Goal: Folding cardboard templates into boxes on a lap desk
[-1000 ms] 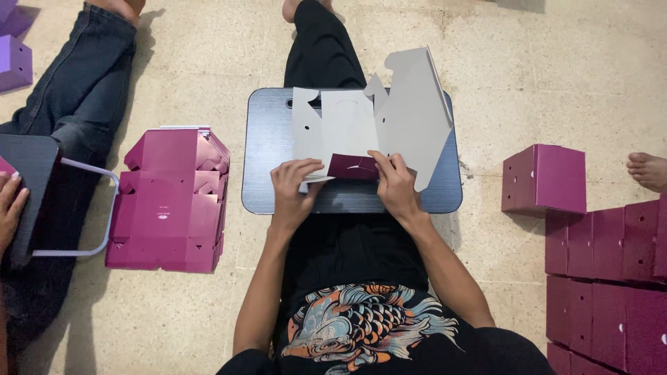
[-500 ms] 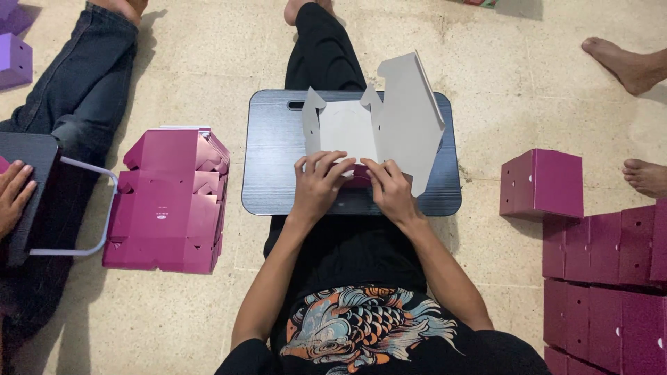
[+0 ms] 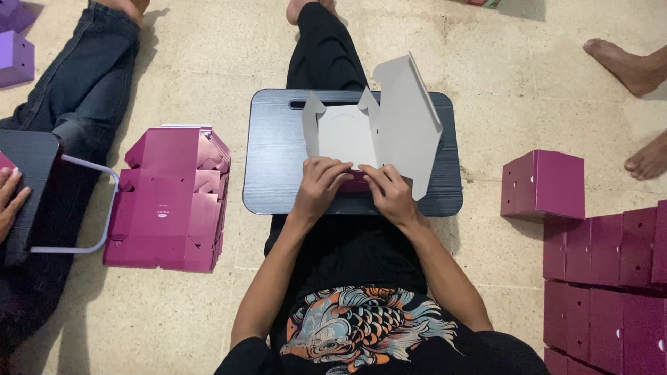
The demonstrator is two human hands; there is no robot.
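A flat-cut cardboard box blank (image 3: pixel 389 128), grey inside and magenta outside, stands half folded on a dark lap tray (image 3: pixel 274 163) over my legs. Its tall right panel is raised and a smaller flap stands at the left. My left hand (image 3: pixel 318 186) and my right hand (image 3: pixel 389 193) press side by side on the near edge of the blank, fingers curled over a magenta flap (image 3: pixel 356 183) between them.
A stack of flat magenta box blanks (image 3: pixel 167 198) lies on the floor to my left. A folded magenta box (image 3: pixel 545 184) and rows of finished ones (image 3: pixel 611 278) sit at right. Another person's legs and hand are at left by a second tray (image 3: pixel 28 187); bare feet show at upper right.
The blank's side panels have been folded upward from nearly flat. Both my hands moved closer together onto the near flap, covering most of the magenta piece.
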